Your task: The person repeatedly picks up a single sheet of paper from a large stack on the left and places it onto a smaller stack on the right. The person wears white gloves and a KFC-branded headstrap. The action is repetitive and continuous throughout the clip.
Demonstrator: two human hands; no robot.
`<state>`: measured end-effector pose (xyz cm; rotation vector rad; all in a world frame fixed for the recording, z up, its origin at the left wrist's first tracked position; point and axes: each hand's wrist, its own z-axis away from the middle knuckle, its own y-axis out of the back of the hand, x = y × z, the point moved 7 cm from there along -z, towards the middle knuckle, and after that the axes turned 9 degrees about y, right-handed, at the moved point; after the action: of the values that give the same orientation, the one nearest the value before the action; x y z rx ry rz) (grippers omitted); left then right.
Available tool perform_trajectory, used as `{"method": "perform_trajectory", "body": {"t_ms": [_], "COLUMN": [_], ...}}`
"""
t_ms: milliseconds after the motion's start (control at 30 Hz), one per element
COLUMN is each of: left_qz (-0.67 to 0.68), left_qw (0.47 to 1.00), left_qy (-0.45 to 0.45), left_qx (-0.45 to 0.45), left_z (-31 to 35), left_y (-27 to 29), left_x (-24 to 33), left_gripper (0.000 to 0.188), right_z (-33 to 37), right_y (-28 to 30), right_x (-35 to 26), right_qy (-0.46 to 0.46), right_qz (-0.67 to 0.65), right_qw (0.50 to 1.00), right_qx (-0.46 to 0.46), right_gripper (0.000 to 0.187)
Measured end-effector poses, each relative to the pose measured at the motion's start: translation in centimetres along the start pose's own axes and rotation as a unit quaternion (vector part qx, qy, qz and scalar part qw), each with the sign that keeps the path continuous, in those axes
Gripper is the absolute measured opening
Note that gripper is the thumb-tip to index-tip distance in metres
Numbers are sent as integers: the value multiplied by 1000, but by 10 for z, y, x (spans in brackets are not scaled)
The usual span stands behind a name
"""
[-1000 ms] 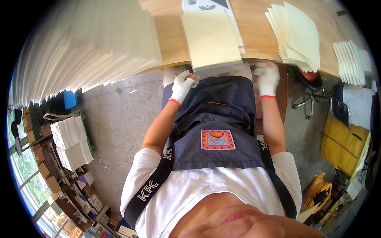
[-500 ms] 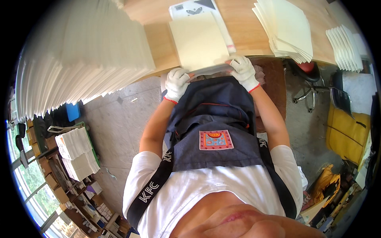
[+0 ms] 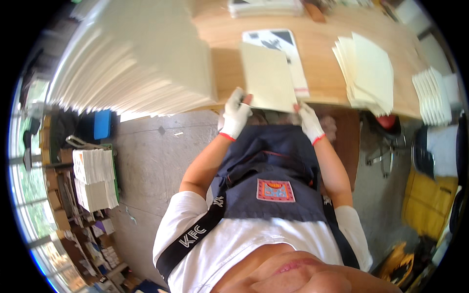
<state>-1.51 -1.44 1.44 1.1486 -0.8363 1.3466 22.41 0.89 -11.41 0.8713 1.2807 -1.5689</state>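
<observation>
A cream sheet of stiff-looking paper (image 3: 268,78) lies at the table's near edge, partly over a white printed sheet (image 3: 299,73) with dark markings. My left hand (image 3: 235,115), in a white glove with bare fingertips, is closed at the sheet's near left corner, thumb along its edge. At the near right corner, my right hand (image 3: 309,123), gloved the same way, pinches the edge. Fingers beneath the sheet are hidden.
A tall, wide stack of cream sheets (image 3: 132,73) fills the table's left side. Fanned cream sheets (image 3: 373,73) lie to the right, with a smaller white pile (image 3: 432,97) beyond. Printed stacks (image 3: 266,7) stand at the back. A wheeled chair (image 3: 388,129) is below the right edge.
My view has shifted, so the table sits lower and further right. The cream sheet's near edge, earlier bent with a grey underside showing, now looks flatter. Both hands stay at its near corners.
</observation>
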Motion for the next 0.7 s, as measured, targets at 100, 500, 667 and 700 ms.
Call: {"method": "perform_trajectory", "body": {"t_ms": [100, 500, 667, 700], "left_qz": [-268, -350, -475, -314], "left_qw": [922, 712, 724, 831], "left_qy": [-273, -355, -200, -259], "left_qx": [59, 495, 457, 379], "left_z": [51, 184, 123, 120], "left_y": [13, 236, 323, 314], "left_x": [124, 353, 328, 310], "left_gripper": [22, 32, 38, 37], "right_z": [18, 52, 48, 43], "right_y": [-48, -379, -402, -389], "right_x": [-29, -346, -335, -341], "right_qy": [-50, 276, 221, 247], "right_qz": [-158, -16, 180, 169], "right_qw": [978, 878, 856, 856], "right_qx": [-124, -391, -432, -423], "right_gripper": [27, 23, 24, 23]}}
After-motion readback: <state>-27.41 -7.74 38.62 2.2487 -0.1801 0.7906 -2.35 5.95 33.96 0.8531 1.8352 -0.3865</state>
